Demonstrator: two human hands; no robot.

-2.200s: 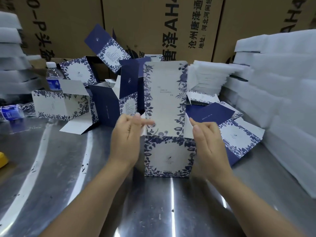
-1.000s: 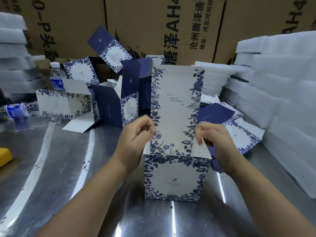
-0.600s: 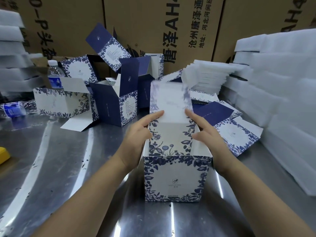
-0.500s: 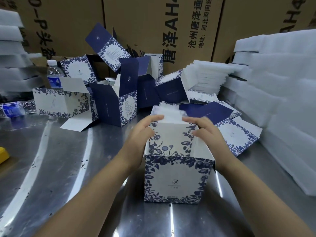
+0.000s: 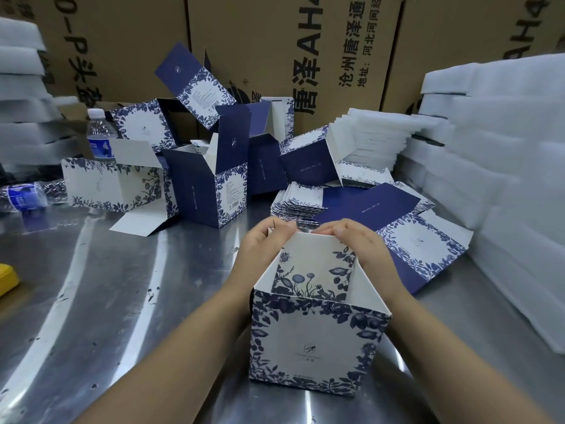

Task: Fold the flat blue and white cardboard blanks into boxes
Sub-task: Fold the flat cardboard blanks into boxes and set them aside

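The box (image 5: 315, 347) stands on the bench (image 5: 122, 301), right in front of us, with its top open. The step in hand looks like bending the top part of the back wall along its fold line. To do it well, we think we should press on both ends of the line at once, so the bend comes out straight and not crooked. The box should sit flat on the bench and not tip toward us. We should push slowly, since thin card can crease in the wrong spot.

Our left hand (image 5: 263, 243) holds the back rim near its left corner. Our right hand (image 5: 354, 243) holds the same rim near its right corner. Each grip is closed on the rim, with fingers bent over the top edge. The 2 hands almost meet in the middle. We cannot see the part of the card behind the hands. A pile of flat blanks (image 5: 301, 203) lies just behind the box.
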